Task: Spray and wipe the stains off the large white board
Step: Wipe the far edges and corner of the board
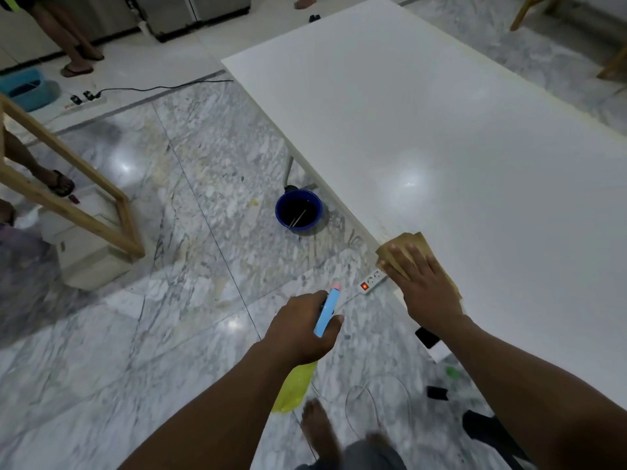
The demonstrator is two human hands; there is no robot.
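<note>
Wiping step judged in hand. Tan folded cloth (407,240) is pressed under flat right hand (424,286) at left edge of large glossy white board (475,164). Yellow, blue-headed spray bottle (325,312) is gripped by left hand (298,330), off the board. Next, likely: cloth to be pushed along edge.

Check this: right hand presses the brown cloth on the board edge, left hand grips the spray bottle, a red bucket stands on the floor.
Wrong colour: the head view shows the bucket is blue, not red. The right hand does press the cloth on the board edge, and the left hand grips the spray bottle.
</note>
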